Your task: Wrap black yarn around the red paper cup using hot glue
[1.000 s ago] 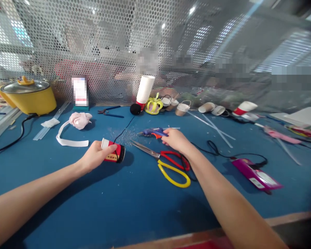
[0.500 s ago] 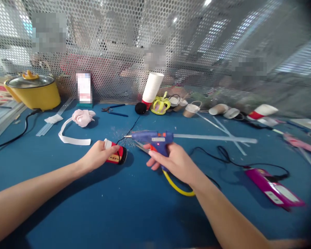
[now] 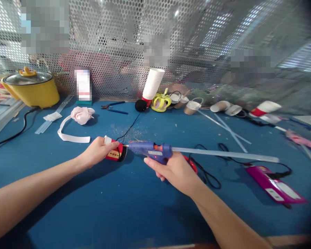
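since the last frame my right hand (image 3: 175, 169) has brought the glue gun (image 3: 151, 150) down mid-frame, tip at the cup (image 3: 114, 152) my left hand (image 3: 97, 152) clasps.

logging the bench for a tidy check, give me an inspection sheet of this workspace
surface: blue mat, fine debris near the middle
job's things: glue gun nozzle at the red cup; glue stick juts out behind
clutter: pink flower, pliers, cup stack, magenta packet
hands: left hand grips red cup; right hand grips glue gun
cables: black cable looped beside right hand
surroundings: mesh panel, yellow pot
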`<move>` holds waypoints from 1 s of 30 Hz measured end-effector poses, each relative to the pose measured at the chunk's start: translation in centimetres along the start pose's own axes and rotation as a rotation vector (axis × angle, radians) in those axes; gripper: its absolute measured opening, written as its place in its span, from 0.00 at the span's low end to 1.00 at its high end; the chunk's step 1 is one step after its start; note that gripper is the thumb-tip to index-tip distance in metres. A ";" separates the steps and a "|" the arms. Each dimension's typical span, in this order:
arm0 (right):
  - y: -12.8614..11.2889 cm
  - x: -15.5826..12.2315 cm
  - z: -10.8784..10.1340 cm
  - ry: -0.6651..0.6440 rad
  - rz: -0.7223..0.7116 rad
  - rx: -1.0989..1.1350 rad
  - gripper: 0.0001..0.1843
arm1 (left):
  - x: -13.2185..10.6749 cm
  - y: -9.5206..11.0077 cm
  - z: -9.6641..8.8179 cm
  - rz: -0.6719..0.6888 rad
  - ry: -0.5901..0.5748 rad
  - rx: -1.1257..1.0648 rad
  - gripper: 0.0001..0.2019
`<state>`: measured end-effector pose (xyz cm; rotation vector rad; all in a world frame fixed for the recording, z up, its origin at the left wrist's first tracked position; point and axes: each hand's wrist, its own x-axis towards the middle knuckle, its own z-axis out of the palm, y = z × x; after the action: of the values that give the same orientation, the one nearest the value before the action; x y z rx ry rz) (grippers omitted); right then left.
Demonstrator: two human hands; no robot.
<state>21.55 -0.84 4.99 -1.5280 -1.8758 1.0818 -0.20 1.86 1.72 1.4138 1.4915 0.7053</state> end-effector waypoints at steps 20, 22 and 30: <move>-0.8 -0.5 0.2 -0.017 -0.040 -0.168 0.15 | -0.1 -0.1 0.1 0.025 0.019 0.046 0.20; -0.8 -0.7 0.2 -0.023 -0.060 -0.187 0.16 | -0.1 -0.2 0.1 0.034 0.025 0.048 0.20; -0.4 -0.9 0.3 0.059 -0.161 -0.317 0.14 | -0.2 0.1 0.2 0.017 0.033 0.037 0.19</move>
<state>21.27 -1.84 5.26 -1.5220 -2.1644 0.6847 0.04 1.66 1.77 1.4504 1.5270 0.7173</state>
